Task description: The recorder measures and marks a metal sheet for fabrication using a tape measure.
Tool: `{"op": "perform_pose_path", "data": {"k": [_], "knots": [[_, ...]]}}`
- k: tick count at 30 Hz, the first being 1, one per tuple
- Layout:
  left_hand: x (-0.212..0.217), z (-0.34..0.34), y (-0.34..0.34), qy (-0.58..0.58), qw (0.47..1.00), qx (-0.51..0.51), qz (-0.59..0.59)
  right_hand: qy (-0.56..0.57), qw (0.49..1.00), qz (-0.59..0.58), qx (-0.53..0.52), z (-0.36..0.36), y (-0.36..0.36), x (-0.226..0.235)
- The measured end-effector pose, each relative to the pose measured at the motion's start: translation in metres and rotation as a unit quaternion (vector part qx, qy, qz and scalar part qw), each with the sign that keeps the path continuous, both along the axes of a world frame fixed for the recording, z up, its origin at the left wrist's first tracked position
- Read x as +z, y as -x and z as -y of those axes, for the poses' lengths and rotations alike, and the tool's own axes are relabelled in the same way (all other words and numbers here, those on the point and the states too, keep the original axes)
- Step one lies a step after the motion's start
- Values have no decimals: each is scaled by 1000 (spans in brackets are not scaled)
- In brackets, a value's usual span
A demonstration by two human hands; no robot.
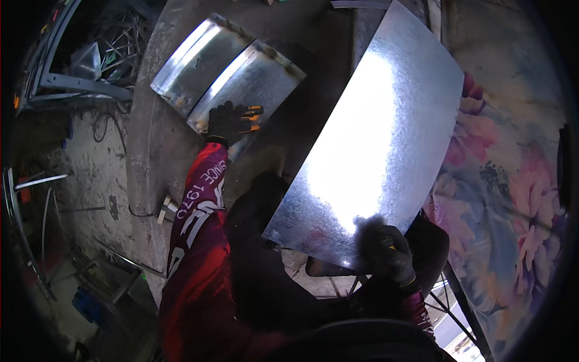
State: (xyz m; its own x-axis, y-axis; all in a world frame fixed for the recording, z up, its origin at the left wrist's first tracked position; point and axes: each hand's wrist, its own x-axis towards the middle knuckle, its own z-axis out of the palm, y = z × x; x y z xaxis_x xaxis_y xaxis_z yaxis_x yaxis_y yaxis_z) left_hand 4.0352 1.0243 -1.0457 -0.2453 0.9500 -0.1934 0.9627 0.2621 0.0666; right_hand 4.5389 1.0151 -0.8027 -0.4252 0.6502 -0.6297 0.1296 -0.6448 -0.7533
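Note:
My right hand [392, 253], in a dark glove, grips the lower edge of a large shiny metal sheet [422, 102]. The sheet is held up at a slant, with a bright glare down its middle. My left hand [228, 122], in a dark glove with orange patches, rests on the near end of a smaller curved metal piece [256, 78]. Its fingers lie outstretched to the right across the surface. A second curved metal piece [202, 60] lies against that one on its left. The fingers of my right hand behind the sheet are hidden.
A floral-patterned cloth [482, 199] spreads along the right. Metal scraps [123, 45] fill a framed bin [78, 82] at upper left. Metal rods and a blue object [89, 308] lie on the left floor. My dark-clad legs are below the worktop.

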Motion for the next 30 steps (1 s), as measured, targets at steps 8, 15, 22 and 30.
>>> {"op": "perform_pose_path", "data": {"k": [8, 15, 22, 30], "knots": [[85, -44, 3, -149, 962, 154, 167, -5, 999, -29, -23, 10, -11, -1], [243, -139, -91, -209, 958, 19, 195, -4, 997, -71, 40, 13, -26, -3], [303, -277, -236, -108, 987, -99, 61, -162, 980, 30, 110, 15, -48, -5], [270, -285, -266, -116, 982, -88, 120, -174, 978, -26, 114, 13, -57, -3]]}}
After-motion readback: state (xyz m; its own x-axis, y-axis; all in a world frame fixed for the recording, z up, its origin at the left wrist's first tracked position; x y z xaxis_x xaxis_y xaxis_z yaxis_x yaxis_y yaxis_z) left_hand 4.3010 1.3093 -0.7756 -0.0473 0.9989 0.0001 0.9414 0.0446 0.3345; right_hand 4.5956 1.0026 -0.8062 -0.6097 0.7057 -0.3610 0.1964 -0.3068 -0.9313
